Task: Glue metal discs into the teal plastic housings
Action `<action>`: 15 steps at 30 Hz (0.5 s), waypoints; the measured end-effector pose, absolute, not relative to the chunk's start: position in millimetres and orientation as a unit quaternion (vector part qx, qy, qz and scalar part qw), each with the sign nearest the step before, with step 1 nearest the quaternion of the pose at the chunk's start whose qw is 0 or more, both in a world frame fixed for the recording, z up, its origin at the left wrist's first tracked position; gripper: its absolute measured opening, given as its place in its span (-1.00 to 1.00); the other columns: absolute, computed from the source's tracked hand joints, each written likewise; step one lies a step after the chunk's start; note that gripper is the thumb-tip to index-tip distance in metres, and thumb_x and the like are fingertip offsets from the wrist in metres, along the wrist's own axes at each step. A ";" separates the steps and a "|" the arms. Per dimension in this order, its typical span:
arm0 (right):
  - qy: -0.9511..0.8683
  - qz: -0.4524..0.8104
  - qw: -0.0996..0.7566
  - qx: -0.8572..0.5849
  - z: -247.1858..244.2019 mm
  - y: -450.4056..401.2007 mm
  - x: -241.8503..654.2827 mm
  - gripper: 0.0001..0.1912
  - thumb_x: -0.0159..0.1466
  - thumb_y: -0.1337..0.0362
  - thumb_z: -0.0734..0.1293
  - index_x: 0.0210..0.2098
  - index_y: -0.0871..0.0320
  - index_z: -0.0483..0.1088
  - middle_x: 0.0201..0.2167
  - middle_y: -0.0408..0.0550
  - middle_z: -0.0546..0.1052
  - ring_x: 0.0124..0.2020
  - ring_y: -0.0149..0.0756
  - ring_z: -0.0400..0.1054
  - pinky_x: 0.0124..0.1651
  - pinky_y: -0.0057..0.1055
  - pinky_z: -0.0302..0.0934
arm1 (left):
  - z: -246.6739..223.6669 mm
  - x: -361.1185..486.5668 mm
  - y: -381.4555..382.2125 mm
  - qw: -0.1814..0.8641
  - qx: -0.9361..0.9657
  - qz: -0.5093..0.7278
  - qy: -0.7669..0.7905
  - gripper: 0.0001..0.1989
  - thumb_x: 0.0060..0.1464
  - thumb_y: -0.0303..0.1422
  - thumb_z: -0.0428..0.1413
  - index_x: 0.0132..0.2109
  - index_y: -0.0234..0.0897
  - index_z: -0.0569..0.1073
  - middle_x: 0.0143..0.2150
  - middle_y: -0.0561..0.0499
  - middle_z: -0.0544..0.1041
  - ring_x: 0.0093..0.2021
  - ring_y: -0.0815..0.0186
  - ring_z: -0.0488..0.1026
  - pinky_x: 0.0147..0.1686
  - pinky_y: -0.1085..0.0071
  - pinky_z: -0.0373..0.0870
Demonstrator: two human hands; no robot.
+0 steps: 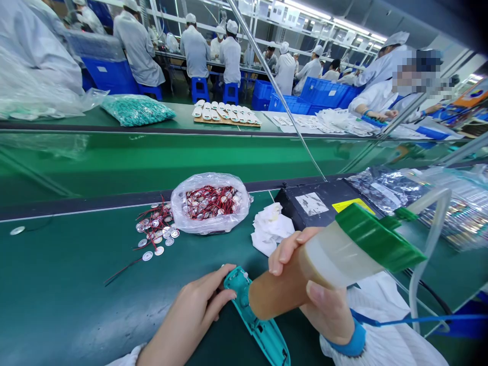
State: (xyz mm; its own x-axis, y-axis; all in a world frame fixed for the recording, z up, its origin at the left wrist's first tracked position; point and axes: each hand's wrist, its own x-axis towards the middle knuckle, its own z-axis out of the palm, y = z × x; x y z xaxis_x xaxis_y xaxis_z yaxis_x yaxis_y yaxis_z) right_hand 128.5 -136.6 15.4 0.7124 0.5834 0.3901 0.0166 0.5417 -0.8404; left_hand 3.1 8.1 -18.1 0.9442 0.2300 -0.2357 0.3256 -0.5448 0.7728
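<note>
Green counter (95, 315) carries everything here. Black box (335, 189) at the back right, labels on top. Green-capped squeeze bottle (343, 251), brown contents, tilted, base end over the teal shell; contact between them unclear. Right hand (330, 310): fingers wrapped round the bottle. Open plastic bag (206, 229) behind, full of red-wired discs. Teal shell (264, 329) at the near side, hollow face up. Left hand (198, 300): fingers pinching its far end. Crumpled white paper (270, 229) between bag and box. Loose discs (155, 223) just left of the bag.
</note>
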 end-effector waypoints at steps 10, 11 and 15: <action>-0.327 0.184 0.819 -0.434 12.3 -136.3 127.3 -0.69 0.15 0.14 0.34 -0.13 -0.01 0.25 -0.39 -0.15 0.37 -0.44 -0.30 0.27 -0.39 -0.32 0.17 | -20.7 2.3 9.6 0.446 0.883 -0.049 0.135 -0.62 0.22 -0.14 -0.08 0.15 -0.03 0.30 -0.30 0.15 0.57 -0.55 0.41 0.41 -0.42 0.56 0.34; -0.327 0.184 0.819 -0.434 12.2 -136.4 127.5 -0.70 0.16 0.14 0.34 -0.14 -0.01 0.24 -0.39 -0.15 0.37 -0.44 -0.30 0.27 -0.38 -0.31 0.17 | -20.4 2.7 9.7 0.446 0.883 -0.051 0.136 -0.62 0.22 -0.14 -0.08 0.15 -0.04 0.30 -0.30 0.14 0.57 -0.55 0.41 0.41 -0.43 0.56 0.34; -0.342 0.200 0.813 -0.427 13.5 -136.4 129.7 -0.68 0.14 0.14 0.34 -0.14 0.01 0.23 -0.39 -0.15 0.37 -0.45 -0.31 0.27 -0.41 -0.32 0.16 | -18.5 3.1 9.6 0.445 0.883 -0.057 0.139 -0.60 0.22 -0.15 -0.09 0.16 -0.08 0.30 -0.26 0.10 0.58 -0.54 0.40 0.41 -0.45 0.56 0.35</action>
